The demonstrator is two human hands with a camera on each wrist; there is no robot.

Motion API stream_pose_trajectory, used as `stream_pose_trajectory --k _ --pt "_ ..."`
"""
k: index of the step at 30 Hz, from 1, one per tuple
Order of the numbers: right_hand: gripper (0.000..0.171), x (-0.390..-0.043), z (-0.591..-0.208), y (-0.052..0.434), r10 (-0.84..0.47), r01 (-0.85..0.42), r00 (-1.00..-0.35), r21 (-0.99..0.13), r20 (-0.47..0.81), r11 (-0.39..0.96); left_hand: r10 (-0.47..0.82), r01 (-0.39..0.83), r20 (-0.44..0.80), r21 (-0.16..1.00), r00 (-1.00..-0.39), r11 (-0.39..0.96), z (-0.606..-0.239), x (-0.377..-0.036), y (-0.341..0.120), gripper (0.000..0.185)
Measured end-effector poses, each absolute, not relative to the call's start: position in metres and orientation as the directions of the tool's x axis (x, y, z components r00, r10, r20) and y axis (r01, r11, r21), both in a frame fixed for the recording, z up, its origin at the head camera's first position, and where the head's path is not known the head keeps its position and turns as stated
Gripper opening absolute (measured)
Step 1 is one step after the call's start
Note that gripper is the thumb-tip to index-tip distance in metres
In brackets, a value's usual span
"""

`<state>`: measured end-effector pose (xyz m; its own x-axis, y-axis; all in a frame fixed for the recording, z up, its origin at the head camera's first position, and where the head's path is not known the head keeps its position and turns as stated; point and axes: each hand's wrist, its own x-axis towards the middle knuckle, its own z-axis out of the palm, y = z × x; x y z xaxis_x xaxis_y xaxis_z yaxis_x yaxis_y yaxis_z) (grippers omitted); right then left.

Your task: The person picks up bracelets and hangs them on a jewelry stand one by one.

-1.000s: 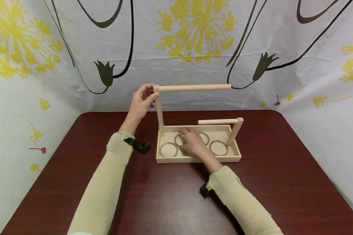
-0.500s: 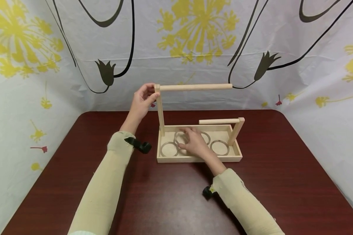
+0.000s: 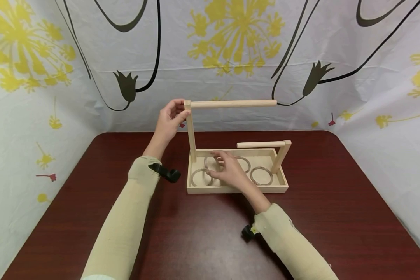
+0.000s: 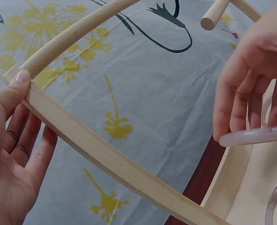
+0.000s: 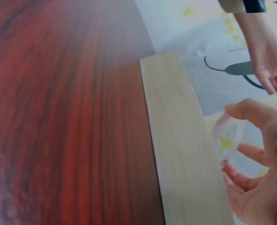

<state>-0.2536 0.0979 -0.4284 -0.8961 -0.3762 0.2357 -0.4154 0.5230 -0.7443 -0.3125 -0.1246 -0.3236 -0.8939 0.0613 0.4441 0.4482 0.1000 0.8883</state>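
A pale wooden tray holds a tall post with a long dowel and a short post with a short dowel. My left hand grips the top of the tall post, thumb on its near face. My right hand reaches into the tray and pinches a clear ring between thumb and fingers; this ring shows in the right wrist view too. Three more clear rings lie flat in the tray: front left, back middle, right.
The tray stands at the back middle of a dark red table. A white curtain with yellow flowers closes off the back and both sides. Bare tabletop lies in front of the tray and to its sides.
My right hand has shifted a little left inside the tray, and the ring in its fingers has tipped up off the tray floor. The left hand has stayed on the tall post.
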Motion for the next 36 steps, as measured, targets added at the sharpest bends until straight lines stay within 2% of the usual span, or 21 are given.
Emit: stream_pose_trajectory --k 15,36 --pt "0.064 -0.244 -0.415 0.096 -0.398 -0.465 -0.860 -0.812 0.320 0.352 0.066 0.460 0.456 0.883 -0.888 0.095 -0.325 -0.313 -0.125 0.033" --pt "0.065 -0.227 -0.393 0.094 -0.345 -0.484 -0.852 -0.843 0.394 0.233 0.061 0.467 0.463 0.879 -0.884 0.099 -0.327 -0.315 -0.125 0.032"
